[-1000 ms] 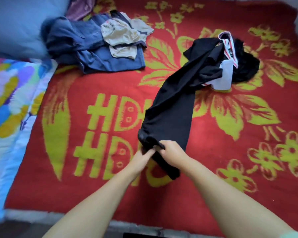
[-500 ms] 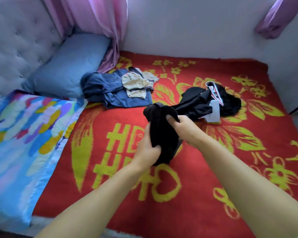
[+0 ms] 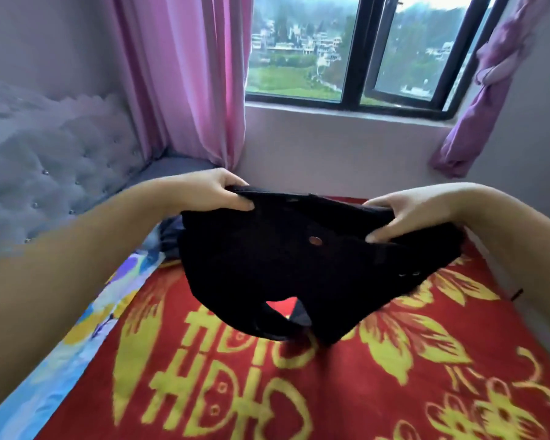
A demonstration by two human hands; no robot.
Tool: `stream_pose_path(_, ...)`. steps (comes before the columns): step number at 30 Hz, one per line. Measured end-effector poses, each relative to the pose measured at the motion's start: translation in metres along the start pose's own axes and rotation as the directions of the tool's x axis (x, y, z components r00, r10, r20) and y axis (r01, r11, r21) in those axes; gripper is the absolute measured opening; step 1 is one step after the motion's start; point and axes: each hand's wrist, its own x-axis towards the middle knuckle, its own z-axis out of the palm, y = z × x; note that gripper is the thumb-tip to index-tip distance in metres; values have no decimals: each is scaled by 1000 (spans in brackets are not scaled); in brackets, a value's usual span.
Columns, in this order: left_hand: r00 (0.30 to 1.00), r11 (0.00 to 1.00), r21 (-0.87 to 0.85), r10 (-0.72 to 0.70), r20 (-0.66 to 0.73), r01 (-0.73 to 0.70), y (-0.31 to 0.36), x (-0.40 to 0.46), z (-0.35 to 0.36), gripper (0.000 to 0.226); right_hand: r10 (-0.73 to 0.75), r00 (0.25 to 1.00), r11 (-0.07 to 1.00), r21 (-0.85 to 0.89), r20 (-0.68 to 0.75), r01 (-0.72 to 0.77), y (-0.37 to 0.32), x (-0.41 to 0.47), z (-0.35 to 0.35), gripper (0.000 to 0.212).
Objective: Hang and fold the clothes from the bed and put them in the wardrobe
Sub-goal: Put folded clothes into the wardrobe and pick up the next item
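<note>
the left hand (image 3: pixel 218 193) pinches the far left end of the waistband of the black trousers (image 3: pixel 299 265), thumb on the near side and fingers curled over the top edge. the right hand (image 3: pixel 404 219) grips the right end of the same waistband, fingers wrapped around the bunched cloth. both hands hold the garment up in the air above the bed, waistband stretched between them, the rest hanging down toward the red blanket (image 3: pixel 331 392). a round copper-coloured button (image 3: pixel 315 240) shows near the middle of the front, and two small metal eyelets or rivets sit lower right, though blur makes it hard to tell which.

the blanket carries yellow flowers and lettering and covers most of the bed. along its left side lies a multicoloured sheet (image 3: pixel 77 338). a bit of blue clothing (image 3: pixel 169 231) peeks out behind the trousers at left. farther left is a grey tufted headboard (image 3: pixel 45 163). pink curtains (image 3: pixel 185 81) hang at the far left of the window (image 3: pixel 350 52), and another purple curtain (image 3: pixel 477 96) at its right.
</note>
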Motion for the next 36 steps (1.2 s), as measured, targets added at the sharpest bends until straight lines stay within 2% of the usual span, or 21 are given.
stream_pose_path(3,970,982,174,-114,217,76,13,-7,-17,7,68,987,947,-321,147,-18,-3,-11,20,22)
stream_pose_path(6,839,932,343,-280,467,120,8,-21,-20,13,172,943,851,-525,285,4,2,-24,41,15)
stream_pose_path(9,710,850,511,-438,551,128,-10,-23,-4,12,343,898,777,-621,276,-106,17,-21,43,8)
stream_pose_path(10,703,819,556,-479,525,141,-17,-17,2,11,396,885,774,-608,244,-178,22,-15,38,15)
stream_pose_path(12,777,762,622,-498,385,181,-30,7,8,11,458,880,802,-486,126,-347,30,6,24,31)
stream_pose_path(14,891,704,680,-422,168,206,-35,37,3,22,426,897,839,-318,-118,-441,33,36,-1,21)
stream_pose_path(15,939,674,707,-342,43,213,-32,51,-5,27,359,889,842,-312,-284,-440,32,48,-19,9)
stream_pose_path(16,968,670,706,-229,-100,232,-26,62,-17,29,249,854,817,-374,-456,-438,28,54,-39,17)
stream_pose_path(17,962,686,681,-114,-249,257,-15,70,-34,27,136,789,779,-427,-599,-459,18,55,-60,28)
stream_pose_path(19,872,724,630,81,-484,282,20,76,-78,27,-51,599,856,-344,-799,-386,-5,41,-106,37)
stream_pose_path(21,793,717,652,236,-561,248,59,72,-123,27,-78,427,982,-144,-901,-124,-32,16,-150,42)
stream_pose_path(22,779,716,662,279,-562,221,76,68,-141,26,-33,399,998,-6,-916,67,-44,3,-168,37)
stream_pose_path(23,782,729,657,293,-551,190,92,63,-159,26,-2,422,964,111,-906,243,-53,-11,-184,33)
stream_pose_path(24,800,763,629,281,-531,149,103,58,-172,25,4,447,930,168,-895,328,-60,-22,-190,31)
stream_pose_path(28,904,926,378,148,-400,16,129,22,-205,22,-88,515,892,162,-852,421,-76,-67,-190,18)
stream_pose_path(30,945,954,301,100,-310,-2,126,12,-207,25,-169,632,874,181,-756,450,-85,-82,-171,14)
stream_pose_path(31,961,961,277,68,-269,9,119,10,-205,27,-192,704,911,141,-684,387,-84,-82,-161,19)
stream_pose_path(33,982,968,245,-5,-191,53,98,11,-194,31,-200,782,978,-175,-591,118,-77,-64,-141,45)
stream_pose_path(34,986,969,233,-43,-160,80,85,14,-187,36,-222,782,942,-336,-583,17,-71,-49,-131,51)
stream_pose_path(35,988,969,221,-82,-131,110,71,16,-180,40,-283,763,878,-476,-582,-38,-65,-32,-121,45)
stream_pose_path(36,987,972,193,-118,-112,138,58,17,-173,42,-337,742,811,-579,-580,-84,-61,-17,-112,29)
